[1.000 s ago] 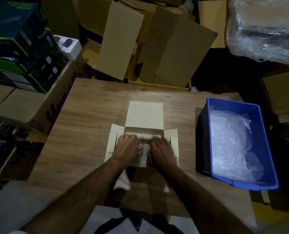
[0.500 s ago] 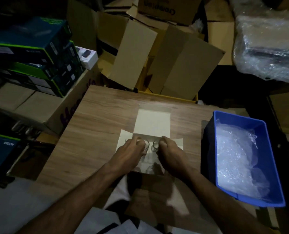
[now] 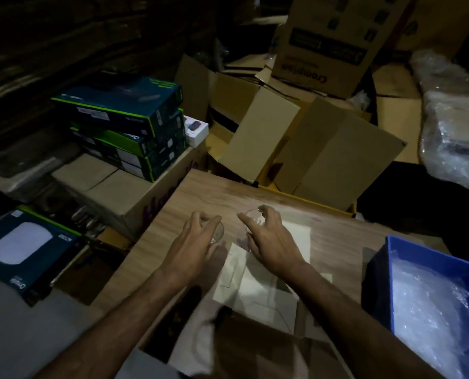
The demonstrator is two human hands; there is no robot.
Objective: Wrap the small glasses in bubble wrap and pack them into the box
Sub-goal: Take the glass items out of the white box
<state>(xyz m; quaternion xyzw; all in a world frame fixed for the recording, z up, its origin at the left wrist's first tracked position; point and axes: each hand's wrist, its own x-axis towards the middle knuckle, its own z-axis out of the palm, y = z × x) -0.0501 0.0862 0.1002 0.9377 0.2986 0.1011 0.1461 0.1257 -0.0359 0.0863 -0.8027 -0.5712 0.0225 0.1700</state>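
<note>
A wooden table (image 3: pixel 200 198) fills the middle of the view. Behind it stand many brown cardboard boxes (image 3: pixel 323 157), some with open flaps. At the left there is a stack of dark boxes with green edges (image 3: pixel 126 127) on top of a big carton (image 3: pixel 123 192), and one more dark box (image 3: pixel 22 250) lies lower, near the left edge. At the far right a bundle in clear plastic wrap (image 3: pixel 455 138) is visible.

On the right part of the table stands a blue plastic bin (image 3: pixel 375 274), and inside it lies crumpled bubble wrap (image 3: pixel 430 310). In the middle of the table lies a small white box (image 3: pixel 258 285), open, with its flaps spread flat.

Both arms reach forward over the white box. The left hand (image 3: pixel 195 242) grips with curled fingers a small clear glass (image 3: pixel 218 231), held above the wood just left of the box. The right hand (image 3: pixel 268 239) grips in the same way a second small glass (image 3: pixel 251 214), above the far edge of the box. The two glasses are near each other but apart. They are blurred, so I cannot tell if they touch the table.
</note>
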